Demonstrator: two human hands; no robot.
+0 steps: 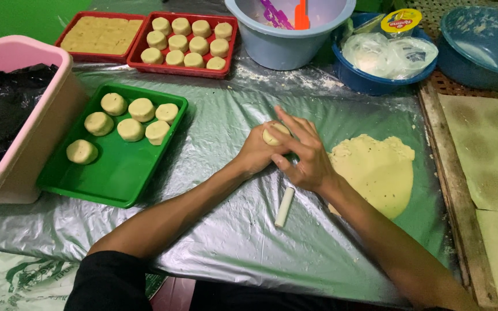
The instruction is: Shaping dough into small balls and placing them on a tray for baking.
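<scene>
Cupping a pale dough ball (275, 133) between both palms, the left hand (255, 152) curls beneath it while the right hand (304, 156) closes over from the right, apparently pressing; a small white roller (285, 207) lies just below the wrists, nearer the right hand, pointing toward them.

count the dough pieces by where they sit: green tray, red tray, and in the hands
green tray: 7 dough rounds
red tray with the separate pieces: 12 dough rounds
between left hand and right hand: 1 dough piece
total: 20
</scene>
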